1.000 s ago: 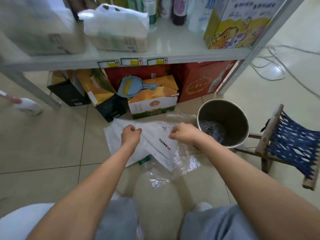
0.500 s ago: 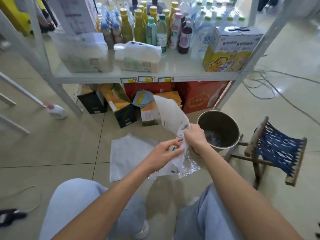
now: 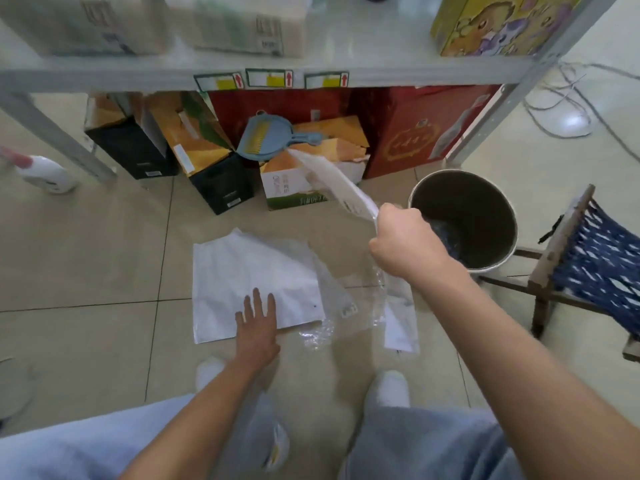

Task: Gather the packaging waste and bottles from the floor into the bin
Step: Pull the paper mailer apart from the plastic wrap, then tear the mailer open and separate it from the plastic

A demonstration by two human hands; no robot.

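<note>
My right hand [image 3: 403, 242] is closed on a white mailer bag [image 3: 337, 183], holding it up just left of the round metal bin [image 3: 498, 206]. Crumpled clear plastic lies inside the bin. My left hand [image 3: 258, 323] rests flat, fingers spread, on the near edge of a second white bag [image 3: 252, 278] lying on the floor tiles. Clear plastic wrap [image 3: 341, 317] lies crumpled beside that bag, and a white strip of packaging [image 3: 400, 320] hangs or lies under my right wrist.
A metal shelf [image 3: 104, 77] stands ahead, with cardboard boxes [image 3: 207, 147] and a blue dustpan [image 3: 273, 138] beneath it. A folding stool with blue webbing [image 3: 595, 258] is right of the bin. A white bottle [image 3: 45, 173] lies at left, and cables trail at far right.
My left hand let go of the lifted white bag and dropped onto the bag on the floor. My right hand keeps the lifted bag, now nearer the bin.
</note>
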